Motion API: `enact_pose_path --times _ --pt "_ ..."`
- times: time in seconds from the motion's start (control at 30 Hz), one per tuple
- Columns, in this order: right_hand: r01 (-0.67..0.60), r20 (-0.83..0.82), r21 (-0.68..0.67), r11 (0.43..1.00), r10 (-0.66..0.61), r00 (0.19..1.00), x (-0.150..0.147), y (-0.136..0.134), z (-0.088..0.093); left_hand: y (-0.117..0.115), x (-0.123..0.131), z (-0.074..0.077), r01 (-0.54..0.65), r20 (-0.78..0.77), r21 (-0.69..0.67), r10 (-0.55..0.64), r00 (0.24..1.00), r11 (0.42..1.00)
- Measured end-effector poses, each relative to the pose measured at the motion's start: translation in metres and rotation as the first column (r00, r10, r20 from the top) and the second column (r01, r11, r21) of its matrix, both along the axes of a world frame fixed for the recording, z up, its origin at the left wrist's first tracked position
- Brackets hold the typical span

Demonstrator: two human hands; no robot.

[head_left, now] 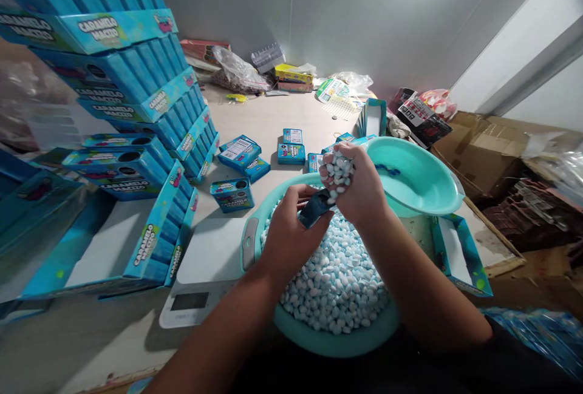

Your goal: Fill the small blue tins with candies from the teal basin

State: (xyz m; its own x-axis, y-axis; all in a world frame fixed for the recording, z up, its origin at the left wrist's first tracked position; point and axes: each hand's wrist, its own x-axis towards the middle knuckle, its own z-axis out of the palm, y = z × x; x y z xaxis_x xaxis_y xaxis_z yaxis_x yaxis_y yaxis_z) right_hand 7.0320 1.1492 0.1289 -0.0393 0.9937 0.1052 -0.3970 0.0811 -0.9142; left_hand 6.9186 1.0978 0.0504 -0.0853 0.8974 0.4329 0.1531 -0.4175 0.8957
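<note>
My left hand (291,224) is closed around a small blue candy box (315,207), tilted with its top toward my right hand. My right hand (362,184) is cupped and full of white and pale blue candies (339,169), held against the mouth of the box. Some candies sit right at that opening; how full the box is inside cannot be seen. Both hands are above a turquoise basin (337,345) heaped with the same candies (337,285). Just beyond the basin's left rim, another blue candy box (232,195) stands upright on the table.
A white scale (214,251) stands left of the basin. Tall stacks of blue display cartons (159,102) fill the left side. A second turquoise basin (416,175) holds a few dark blue pieces. More small boxes (291,153) lie behind, and an open blue tray (460,254) is at right.
</note>
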Motion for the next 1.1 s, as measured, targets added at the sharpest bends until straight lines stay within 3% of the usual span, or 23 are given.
enact_pose_path --times 0.3,0.53,0.9,1.1 --pt "-0.015 -0.115 -0.005 1.000 0.014 0.993 -0.001 -0.005 0.003 0.001 -0.001 -0.001 0.003 -0.013 0.015 -0.003 1.000 1.000" --pt "-0.019 0.031 0.074 0.997 0.017 0.999 -0.002 -0.008 0.002 0.000 0.000 0.000 0.001 0.006 -0.015 -0.001 1.000 1.000" --pt "-0.036 0.055 0.108 0.994 0.030 0.998 -0.002 -0.011 -0.002 0.001 -0.001 -0.003 0.023 -0.007 0.059 -0.023 1.000 0.998" --pt "-0.035 -0.003 0.101 0.994 0.036 0.999 -0.003 -0.014 -0.002 0.001 -0.001 -0.002 0.028 0.009 0.032 -0.028 1.000 0.999"
